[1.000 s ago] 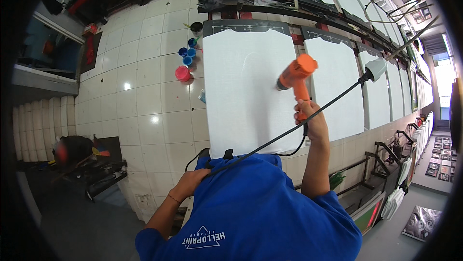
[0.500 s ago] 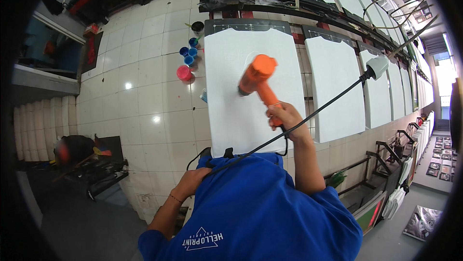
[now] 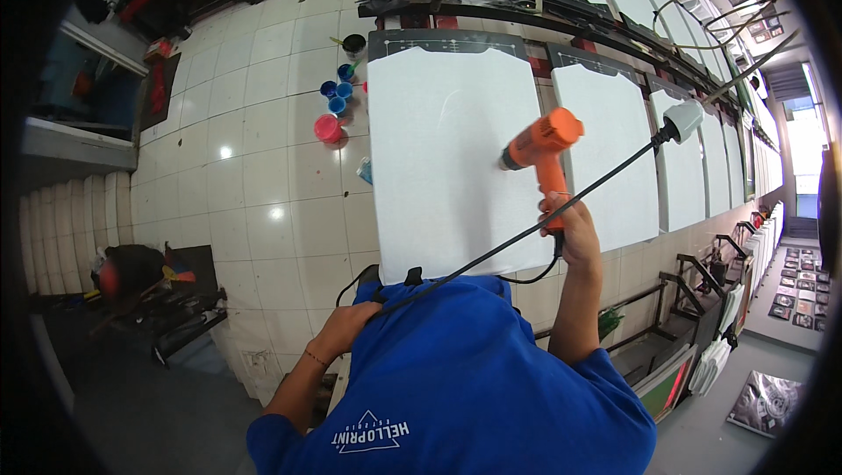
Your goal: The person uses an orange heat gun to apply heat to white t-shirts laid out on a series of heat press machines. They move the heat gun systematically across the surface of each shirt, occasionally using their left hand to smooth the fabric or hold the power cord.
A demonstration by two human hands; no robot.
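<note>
Right hand (image 3: 574,229) gripping orange heat gun (image 3: 542,143), left hand (image 3: 346,324) holding black cord (image 3: 491,251): sweep evenly over white pallet (image 3: 438,142), cord clear.

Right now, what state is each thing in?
Heat gun: held up in the right hand, nozzle aimed at the white board.
White board: flat, bare.
Black cord: gripped by the left hand, stretched over the boards.
Paint pots: standing open on the floor.
</note>
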